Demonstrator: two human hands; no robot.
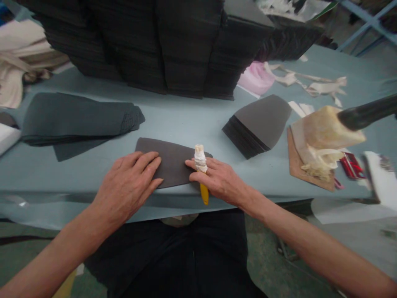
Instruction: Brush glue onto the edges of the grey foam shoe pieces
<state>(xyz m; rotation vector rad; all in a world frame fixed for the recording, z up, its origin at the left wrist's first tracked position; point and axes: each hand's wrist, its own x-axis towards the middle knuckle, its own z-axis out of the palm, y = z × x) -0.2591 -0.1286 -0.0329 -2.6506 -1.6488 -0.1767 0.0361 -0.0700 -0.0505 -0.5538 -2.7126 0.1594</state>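
Note:
On the table's near side lies a dark grey flat piece (173,161), rounded at its right end. My left hand (130,178) rests on its left part, fingers stretched out over the surface and thumb by the near edge. In my right hand (218,180) is a brush (201,159) with a yellow handle and a white wrapped upper part, held between thumb and fingers. The brush's pale tip points away from me. That hand's fingers also touch the right end of the piece, whose corner there is partly hidden.
Tall stacks of black sheets (186,49) stand at the back. A fanned pile of dark pieces (80,116) lies left, a smaller stack (260,124) right. Farther right are a glue-crusted container (325,124) on a brown board (297,165) and a red item (352,165).

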